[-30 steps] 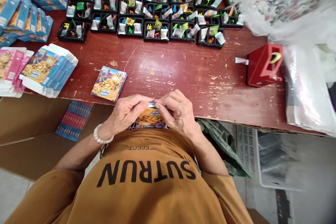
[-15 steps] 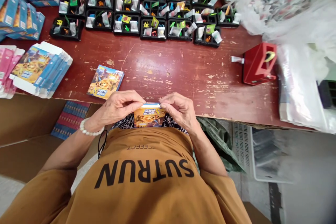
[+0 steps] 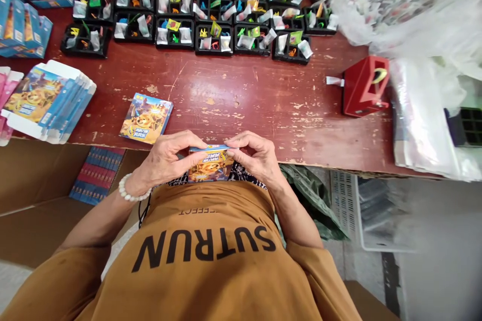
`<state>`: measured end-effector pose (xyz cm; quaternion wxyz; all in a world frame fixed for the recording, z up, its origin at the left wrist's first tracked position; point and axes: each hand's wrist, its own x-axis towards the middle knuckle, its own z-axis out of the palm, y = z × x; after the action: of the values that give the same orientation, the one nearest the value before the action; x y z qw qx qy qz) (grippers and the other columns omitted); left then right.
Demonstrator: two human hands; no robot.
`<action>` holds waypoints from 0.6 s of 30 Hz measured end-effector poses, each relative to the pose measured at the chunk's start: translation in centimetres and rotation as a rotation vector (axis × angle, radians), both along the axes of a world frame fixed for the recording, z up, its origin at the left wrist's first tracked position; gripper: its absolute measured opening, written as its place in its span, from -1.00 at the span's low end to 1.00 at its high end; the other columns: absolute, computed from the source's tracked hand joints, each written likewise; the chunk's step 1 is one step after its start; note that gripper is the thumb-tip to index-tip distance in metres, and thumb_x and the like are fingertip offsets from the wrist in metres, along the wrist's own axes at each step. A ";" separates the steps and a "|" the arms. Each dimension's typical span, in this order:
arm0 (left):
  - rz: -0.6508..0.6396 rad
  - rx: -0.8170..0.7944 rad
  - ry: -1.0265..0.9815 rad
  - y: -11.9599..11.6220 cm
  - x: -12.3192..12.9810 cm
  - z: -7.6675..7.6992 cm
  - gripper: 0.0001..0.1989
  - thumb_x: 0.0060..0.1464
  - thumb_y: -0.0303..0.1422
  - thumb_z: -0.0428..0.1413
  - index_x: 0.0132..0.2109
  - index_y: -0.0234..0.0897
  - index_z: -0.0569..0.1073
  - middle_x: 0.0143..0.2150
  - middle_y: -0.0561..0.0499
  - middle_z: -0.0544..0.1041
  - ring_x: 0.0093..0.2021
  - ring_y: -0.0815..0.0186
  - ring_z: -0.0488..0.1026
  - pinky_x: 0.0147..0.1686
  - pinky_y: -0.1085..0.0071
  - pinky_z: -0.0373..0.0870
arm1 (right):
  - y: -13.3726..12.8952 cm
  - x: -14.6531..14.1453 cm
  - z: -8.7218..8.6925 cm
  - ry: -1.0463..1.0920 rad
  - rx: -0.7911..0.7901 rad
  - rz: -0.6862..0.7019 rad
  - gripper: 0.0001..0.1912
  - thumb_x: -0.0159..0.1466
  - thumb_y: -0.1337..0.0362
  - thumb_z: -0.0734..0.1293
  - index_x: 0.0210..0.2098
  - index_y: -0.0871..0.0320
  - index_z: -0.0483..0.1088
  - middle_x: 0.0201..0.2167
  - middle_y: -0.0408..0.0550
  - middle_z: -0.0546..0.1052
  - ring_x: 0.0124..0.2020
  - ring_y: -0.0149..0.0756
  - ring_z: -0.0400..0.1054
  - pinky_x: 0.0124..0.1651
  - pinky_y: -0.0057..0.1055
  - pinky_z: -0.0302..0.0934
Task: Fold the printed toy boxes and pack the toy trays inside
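A small printed cardboard box (image 3: pixel 206 166) in blue and gold sits at the table's front edge, held between my hands above my lap. My left hand (image 3: pixel 167 158), with a white bead bracelet on its wrist, pinches the box's left end. My right hand (image 3: pixel 254 156) grips the right end, with its fingertips along the top edge. Fingers cover part of the box's top. A closed matching box (image 3: pixel 146 118) lies on the table just beyond my left hand.
Black trays (image 3: pixel 175 32) holding small bagged pieces fill the far table. Flat box blanks (image 3: pixel 48 101) lie at the left, and a red tape dispenser (image 3: pixel 363 88) stands at the right beside a plastic bag (image 3: pixel 422 115). Below the table edge are cardboard (image 3: pixel 33 195) and a plastic crate (image 3: pixel 348 205).
The box has tilted slightly and moved left, with my fingers closing further over its top edge. The whole scene has shifted up and left in view.
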<state>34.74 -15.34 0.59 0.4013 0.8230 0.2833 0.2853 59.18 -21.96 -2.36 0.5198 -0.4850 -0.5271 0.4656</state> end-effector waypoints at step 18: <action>0.044 -0.010 -0.064 -0.1 0.5 -1.7 -0.83 0.31 -0.35 0.26 0.02 -0.21 0.64 -0.10 -0.07 0.68 -0.11 0.28 0.62 -0.09 0.34 0.59 | -1.5 -0.7 -1.6 -0.047 -0.021 -0.034 -0.47 0.31 0.04 0.54 0.24 -0.10 0.47 0.07 -0.01 0.60 -0.18 -0.27 0.49 -0.12 -0.26 0.48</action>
<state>35.21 -15.40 -1.11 0.4078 0.8051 0.2897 0.3188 58.47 -23.50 -3.94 0.5100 -0.5101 -0.5259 0.4506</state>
